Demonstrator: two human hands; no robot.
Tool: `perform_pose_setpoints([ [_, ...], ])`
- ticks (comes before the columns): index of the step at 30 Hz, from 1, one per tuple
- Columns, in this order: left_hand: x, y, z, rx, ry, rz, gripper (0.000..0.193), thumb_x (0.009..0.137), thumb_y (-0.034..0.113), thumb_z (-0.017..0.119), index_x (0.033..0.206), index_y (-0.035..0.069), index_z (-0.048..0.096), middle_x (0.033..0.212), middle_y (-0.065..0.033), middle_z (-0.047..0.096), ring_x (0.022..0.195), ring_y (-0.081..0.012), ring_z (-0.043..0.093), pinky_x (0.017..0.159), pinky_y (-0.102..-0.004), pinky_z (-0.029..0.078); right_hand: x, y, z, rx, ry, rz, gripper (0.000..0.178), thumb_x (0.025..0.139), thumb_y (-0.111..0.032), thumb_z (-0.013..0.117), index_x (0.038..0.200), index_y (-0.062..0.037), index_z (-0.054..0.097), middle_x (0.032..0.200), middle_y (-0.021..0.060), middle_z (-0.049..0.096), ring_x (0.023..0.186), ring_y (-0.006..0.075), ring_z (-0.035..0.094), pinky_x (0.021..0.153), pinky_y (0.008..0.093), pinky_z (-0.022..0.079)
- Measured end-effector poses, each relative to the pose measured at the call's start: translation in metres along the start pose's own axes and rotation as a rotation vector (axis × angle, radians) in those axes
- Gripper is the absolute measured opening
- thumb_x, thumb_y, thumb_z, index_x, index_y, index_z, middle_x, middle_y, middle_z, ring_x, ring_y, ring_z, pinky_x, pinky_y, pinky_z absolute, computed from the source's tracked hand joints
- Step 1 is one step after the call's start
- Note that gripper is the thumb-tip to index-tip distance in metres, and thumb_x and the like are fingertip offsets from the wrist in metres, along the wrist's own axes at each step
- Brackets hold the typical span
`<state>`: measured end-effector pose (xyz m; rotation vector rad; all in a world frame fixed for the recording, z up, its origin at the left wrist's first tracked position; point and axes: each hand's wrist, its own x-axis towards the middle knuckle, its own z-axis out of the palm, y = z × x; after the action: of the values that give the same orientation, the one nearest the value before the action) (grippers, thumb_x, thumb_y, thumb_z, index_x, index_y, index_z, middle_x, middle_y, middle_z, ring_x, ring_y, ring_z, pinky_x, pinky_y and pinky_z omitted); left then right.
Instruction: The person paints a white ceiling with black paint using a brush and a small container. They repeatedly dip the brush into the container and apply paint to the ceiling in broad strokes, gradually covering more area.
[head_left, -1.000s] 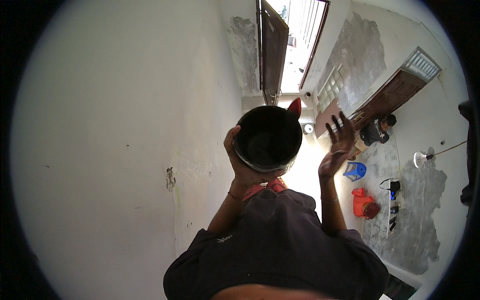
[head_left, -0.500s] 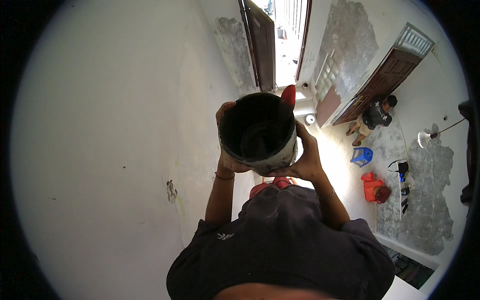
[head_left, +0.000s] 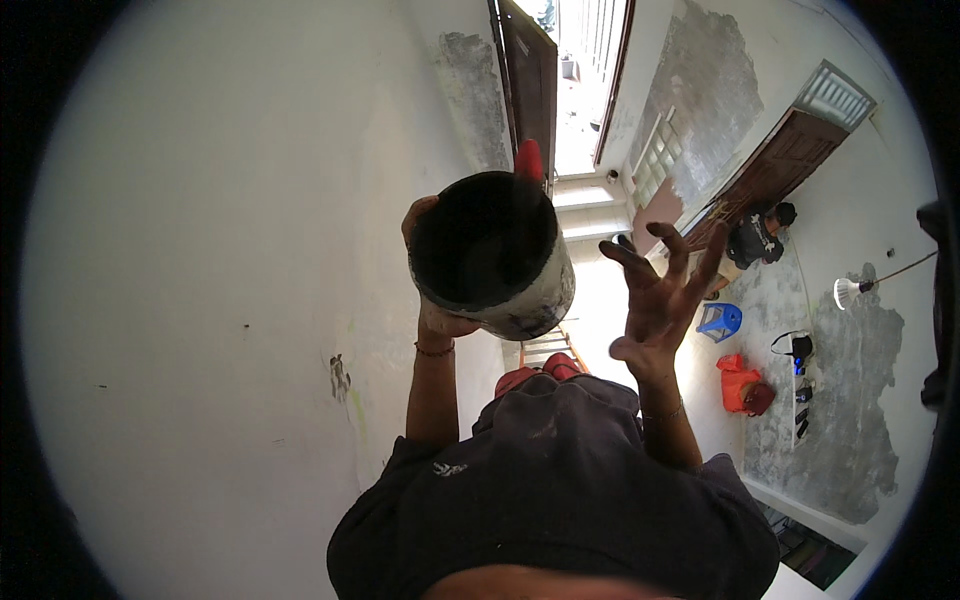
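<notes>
A round bucket (head_left: 530, 300), pale and stained outside and dark inside, is held up in front of my chest. My left hand (head_left: 440, 318) grips its left side, fingers at the rim and palm low on the wall. From the bucket's far rim sticks up the red handle (head_left: 529, 162) of a tool; its lower part is lost in the dark interior. To the right of the bucket, apart from it, my right hand (head_left: 660, 300) is raised with fingers spread and nothing in it. Its fingertips look darkened.
A white wall (head_left: 220, 260) runs along my left. Below me show ladder rungs (head_left: 548, 345). On the right are a blue stool (head_left: 719, 321), an orange bag (head_left: 738, 383), a hanging bulb (head_left: 850, 291) and a person (head_left: 752, 240) by a brown door (head_left: 780, 160). Another door (head_left: 528, 80) stands ajar ahead.
My right hand has let go of the bucket and moved right, its fingers spreading. The bucket has shifted a little left and tilted, still in my left hand.
</notes>
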<state>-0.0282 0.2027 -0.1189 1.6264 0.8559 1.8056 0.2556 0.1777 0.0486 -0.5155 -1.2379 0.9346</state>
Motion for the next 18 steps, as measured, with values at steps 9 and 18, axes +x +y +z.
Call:
perform_pose_setpoints([
  [9,-0.029,-0.008,-0.003,0.038,0.003,-0.031,0.119,0.063,0.046,0.095,0.155,0.008,0.029,0.149,-0.0124,0.042,0.14,-0.0288,0.044,0.119,-0.0439,0.038,0.007,0.011,0.016,0.084,-0.052,0.282,0.115,0.083,-0.095,0.027,0.164,-0.0264,-0.017,0.153,0.0246,0.034,0.068,0.0199,0.059,0.094,0.0439,0.05],
  [18,-0.034,-0.014,-0.009,0.056,0.001,-0.033,0.116,0.064,0.044,0.094,0.155,0.008,0.031,0.15,-0.0119,0.043,0.14,-0.0285,0.045,0.119,-0.0436,0.038,0.008,0.01,0.02,-0.762,-0.436,-0.429,0.08,0.1,-0.063,0.014,0.161,-0.0202,-0.013,0.153,0.0401,0.032,0.116,0.0461,0.058,0.111,0.0642,0.019],
])
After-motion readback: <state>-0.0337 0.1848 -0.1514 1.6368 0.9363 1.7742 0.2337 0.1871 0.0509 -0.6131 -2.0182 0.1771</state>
